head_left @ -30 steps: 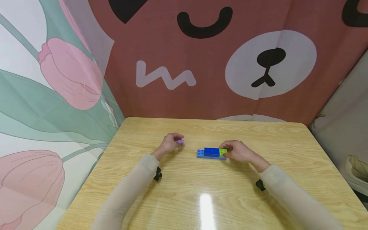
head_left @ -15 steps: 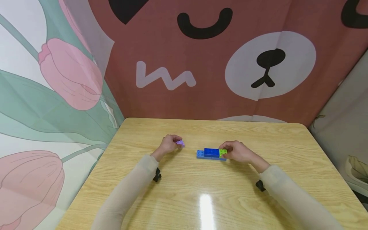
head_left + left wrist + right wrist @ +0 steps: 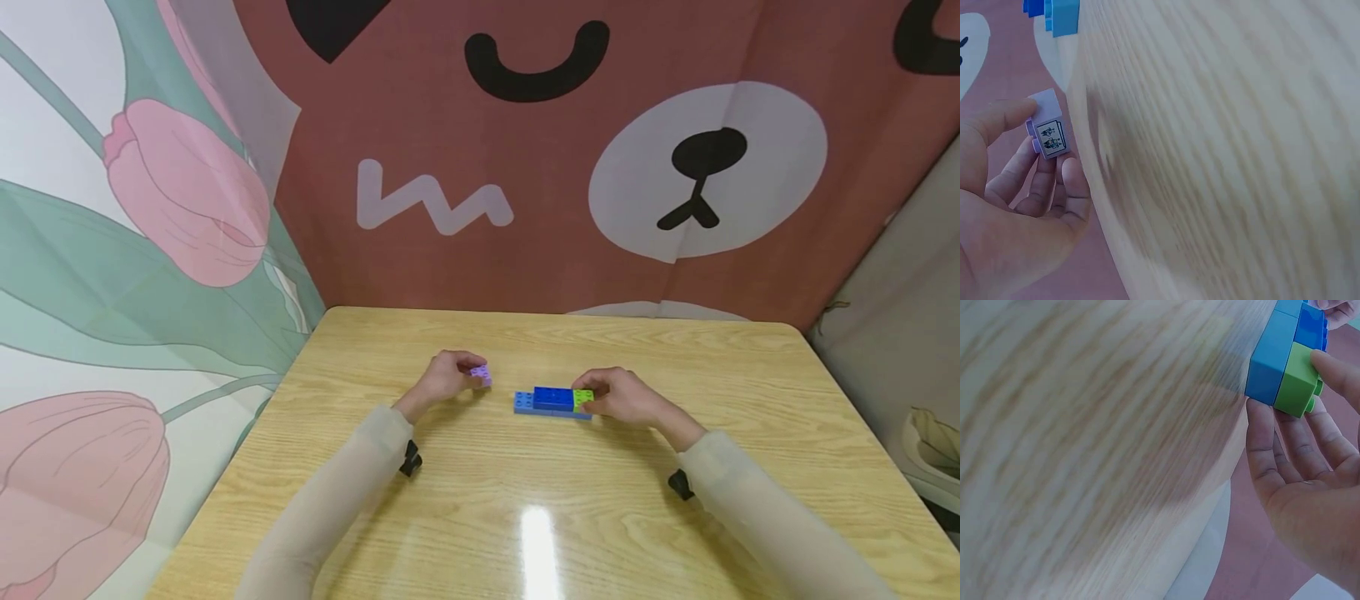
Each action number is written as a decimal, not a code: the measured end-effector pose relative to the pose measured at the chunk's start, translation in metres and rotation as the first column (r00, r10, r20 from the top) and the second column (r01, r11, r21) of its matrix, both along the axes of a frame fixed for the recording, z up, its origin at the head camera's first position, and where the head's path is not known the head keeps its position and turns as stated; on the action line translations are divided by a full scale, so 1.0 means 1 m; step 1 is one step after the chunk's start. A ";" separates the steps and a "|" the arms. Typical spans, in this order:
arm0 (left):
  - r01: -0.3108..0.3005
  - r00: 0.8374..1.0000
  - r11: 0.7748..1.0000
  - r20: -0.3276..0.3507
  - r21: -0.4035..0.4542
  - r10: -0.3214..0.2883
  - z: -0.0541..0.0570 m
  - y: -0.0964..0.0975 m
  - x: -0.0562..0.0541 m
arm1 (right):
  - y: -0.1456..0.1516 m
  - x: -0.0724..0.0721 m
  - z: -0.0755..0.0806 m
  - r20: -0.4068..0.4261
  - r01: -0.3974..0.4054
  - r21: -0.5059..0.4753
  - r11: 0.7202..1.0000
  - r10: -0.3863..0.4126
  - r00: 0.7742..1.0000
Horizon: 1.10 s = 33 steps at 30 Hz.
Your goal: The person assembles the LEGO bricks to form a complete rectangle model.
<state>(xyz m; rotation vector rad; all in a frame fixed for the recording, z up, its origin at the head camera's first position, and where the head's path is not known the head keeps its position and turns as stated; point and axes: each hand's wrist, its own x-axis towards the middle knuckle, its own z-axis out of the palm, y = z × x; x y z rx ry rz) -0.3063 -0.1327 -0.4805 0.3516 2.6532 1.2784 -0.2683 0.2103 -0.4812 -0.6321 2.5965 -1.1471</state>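
My left hand [image 3: 442, 377] pinches a small purple building brick [image 3: 482, 377] between thumb and fingers, held to the left of the joined bricks. A printed picture marks one side of this purple brick [image 3: 1051, 128] in the left wrist view. Light blue bricks [image 3: 524, 402] form a bottom row lying on the table. On top of them sit a dark blue brick [image 3: 553, 397] and, at the right end, a lime green brick [image 3: 582, 398]. My right hand [image 3: 624, 396] grips that green brick [image 3: 1296, 380], its thumb on one side and fingers at the end.
The wooden table [image 3: 480, 492] carries the bricks near its far part. Behind it hangs a reddish cloth [image 3: 420, 267] with a bear print. A tulip-patterned cloth [image 3: 187, 200] hangs on the left. Each wrist wears a black camera [image 3: 410, 458].
My left hand has shifted slightly right, bringing the purple brick nearer the joined bricks; the brick has turned so its studs show more. My right hand stays on the green brick.
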 end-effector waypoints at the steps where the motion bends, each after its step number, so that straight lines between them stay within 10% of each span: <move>1: 0.013 1.000 1.000 0.004 0.001 -0.013 0.002 0.002 0.001 | 0.000 0.000 0.000 0.002 -0.001 -0.002 1.000 0.001 1.000; 33: 0.226 0.974 0.974 0.013 0.009 -0.226 0.009 0.053 0.022 | 0.000 -0.001 0.002 -0.009 -0.015 0.011 1.000 0.016 1.000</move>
